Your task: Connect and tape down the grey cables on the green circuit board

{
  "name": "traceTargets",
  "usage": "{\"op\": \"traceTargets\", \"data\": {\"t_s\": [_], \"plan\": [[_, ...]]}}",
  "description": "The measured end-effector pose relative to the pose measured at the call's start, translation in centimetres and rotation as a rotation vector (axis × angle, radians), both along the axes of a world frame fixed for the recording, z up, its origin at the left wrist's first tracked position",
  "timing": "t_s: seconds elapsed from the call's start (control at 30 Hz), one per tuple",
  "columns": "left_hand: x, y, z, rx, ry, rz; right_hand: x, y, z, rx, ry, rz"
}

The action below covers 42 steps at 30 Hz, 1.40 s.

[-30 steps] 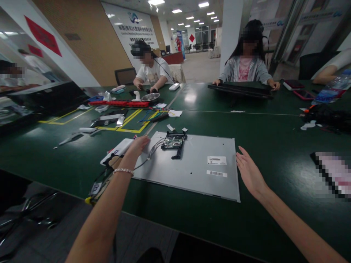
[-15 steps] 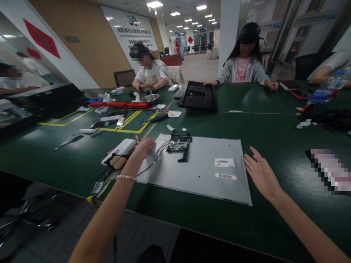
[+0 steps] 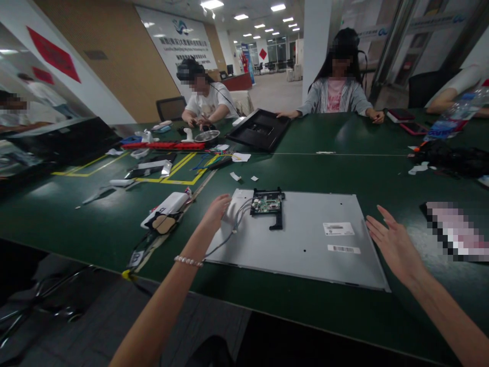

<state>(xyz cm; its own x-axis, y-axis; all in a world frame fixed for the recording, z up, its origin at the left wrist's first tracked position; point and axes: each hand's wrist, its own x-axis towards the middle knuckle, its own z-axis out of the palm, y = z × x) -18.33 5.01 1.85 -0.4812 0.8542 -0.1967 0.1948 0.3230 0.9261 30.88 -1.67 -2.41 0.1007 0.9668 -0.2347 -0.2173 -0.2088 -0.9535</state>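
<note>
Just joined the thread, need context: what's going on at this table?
A person has the left hand at the left edge of a flat grey panel and the right hand by its right edge, fingers spread. The panel lies on the green table, with a green circuit board in a black bracket and grey cables on it. Across the table, another person's hand touches a tilted black panel.

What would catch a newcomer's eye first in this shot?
Most likely the large silvery panel lying flat on the dark green table, between the left hand and the right hand. Next, the green circuit board in its black bracket, near the panel's far left corner. Beyond, a black frame-like part sits tilted beside another person's hand.
</note>
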Motion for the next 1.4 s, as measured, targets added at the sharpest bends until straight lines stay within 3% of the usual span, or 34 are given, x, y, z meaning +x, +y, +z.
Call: {"op": "traceTargets", "data": {"t_s": [0.3,0.5,0.63,0.7,0.87,0.93,1.13,1.4], "plan": [[4.9,-0.7,-0.6,-0.037,0.024,-0.058,4.6,-0.3,-0.8,-0.010,-0.046,-0.100],[7.2,-1.6,-0.2,-0.048,0.083,-0.187,5.9,-0.5,-0.3,-0.042,-0.337,-0.081],[8.4,-1.5,-0.3,0.034,0.432,-0.361,3.9,1.0,1.0,0.111,-0.640,0.004],[9.3,-0.9,-0.1,0.098,0.578,-0.514,1.8,2.1,1.9,0.222,-0.663,0.165],[11.1,1.4,1.0,0.160,0.629,-0.895,-5.1,5.8,3.4,0.411,-0.760,0.638],[11.2,2.4,1.2,0.116,0.588,-0.988,-7.4,7.3,3.4,0.460,-0.808,0.729],[10.6,3.8,0.2,0.118,0.457,-1.091,-10.6,9.9,2.4,0.590,-0.816,0.782],[13.3,1.2,0.0,0.247,0.582,-1.101,-8.5,7.9,1.4,0.697,-0.811,0.723]]}}
